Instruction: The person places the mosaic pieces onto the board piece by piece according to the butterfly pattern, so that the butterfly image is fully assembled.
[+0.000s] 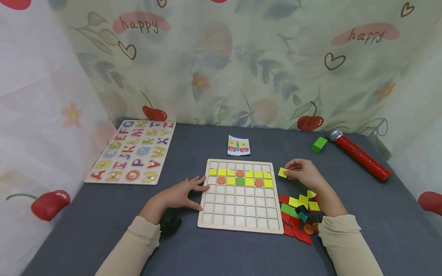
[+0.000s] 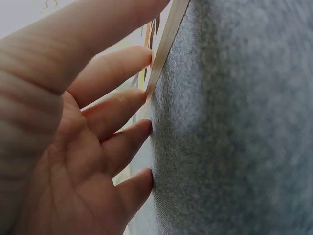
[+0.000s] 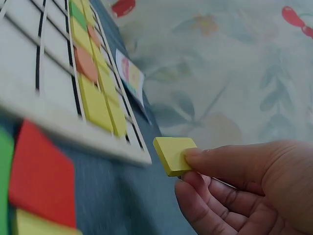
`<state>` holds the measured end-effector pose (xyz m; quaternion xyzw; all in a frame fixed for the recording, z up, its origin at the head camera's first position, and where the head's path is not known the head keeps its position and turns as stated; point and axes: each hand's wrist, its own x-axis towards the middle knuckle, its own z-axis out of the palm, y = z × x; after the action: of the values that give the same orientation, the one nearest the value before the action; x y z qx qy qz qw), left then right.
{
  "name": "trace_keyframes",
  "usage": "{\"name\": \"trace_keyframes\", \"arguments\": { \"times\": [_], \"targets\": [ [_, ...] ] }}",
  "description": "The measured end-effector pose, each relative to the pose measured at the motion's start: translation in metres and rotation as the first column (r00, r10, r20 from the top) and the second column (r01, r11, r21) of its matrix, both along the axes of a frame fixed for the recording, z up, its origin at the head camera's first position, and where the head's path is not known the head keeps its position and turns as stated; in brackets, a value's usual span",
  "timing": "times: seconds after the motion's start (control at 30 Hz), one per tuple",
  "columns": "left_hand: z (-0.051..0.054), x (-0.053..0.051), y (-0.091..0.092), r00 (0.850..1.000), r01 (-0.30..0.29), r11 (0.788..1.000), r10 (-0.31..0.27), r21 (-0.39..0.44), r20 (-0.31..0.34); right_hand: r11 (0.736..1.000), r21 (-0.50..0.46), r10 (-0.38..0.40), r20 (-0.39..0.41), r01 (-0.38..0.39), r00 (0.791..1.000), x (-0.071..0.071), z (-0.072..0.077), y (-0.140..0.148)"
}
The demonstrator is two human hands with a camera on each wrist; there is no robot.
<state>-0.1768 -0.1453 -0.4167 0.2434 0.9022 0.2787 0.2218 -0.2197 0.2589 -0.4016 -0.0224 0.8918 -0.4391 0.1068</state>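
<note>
A yellow square tile (image 3: 172,152) is pinched between thumb and fingers of my right hand (image 1: 304,173), above the table just right of the wooden grid board (image 1: 241,230). Two rows near the board's far side carry yellow tiles (image 1: 230,181), round orange pieces (image 1: 221,180) and one green square (image 1: 239,181). My left hand (image 1: 181,193) rests at the board's left edge, fingers spread and touching it, as the left wrist view also shows. Behind the board lies a small picture card (image 1: 238,145) with a coloured tile pattern.
Loose red, yellow, green and orange pieces (image 1: 298,226) lie in a pile right of the board, under the right wrist. An alphabet puzzle board (image 1: 131,153) sits at the back left. A green block (image 1: 319,145) and a red microphone (image 1: 360,155) lie at the back right.
</note>
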Motion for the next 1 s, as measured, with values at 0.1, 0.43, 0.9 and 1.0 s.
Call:
{"name": "trace_keyframes", "arguments": {
  "times": [0.1,0.43,0.9,1.0],
  "targets": [
    [0.001,0.000,0.000,1.000,0.007,1.000,-0.007,-0.001,-0.001,0.999,-0.037,0.034,-0.007,-0.034,0.999,-0.005,0.000,-0.018],
    [-0.001,-0.001,-0.001,0.999,0.043,0.999,-0.043,0.026,0.011,0.981,-0.159,0.113,-0.022,-0.115,0.993,-0.018,0.000,-0.082],
    [-0.001,-0.003,-0.002,0.998,0.060,0.998,-0.060,0.008,0.023,0.940,-0.283,0.203,0.013,-0.191,0.979,-0.022,-0.003,-0.160],
    [-0.001,-0.003,-0.002,0.998,0.065,0.998,-0.065,0.013,0.021,0.930,-0.299,0.234,0.026,-0.215,0.972,-0.022,-0.008,-0.171]
  ]
}}
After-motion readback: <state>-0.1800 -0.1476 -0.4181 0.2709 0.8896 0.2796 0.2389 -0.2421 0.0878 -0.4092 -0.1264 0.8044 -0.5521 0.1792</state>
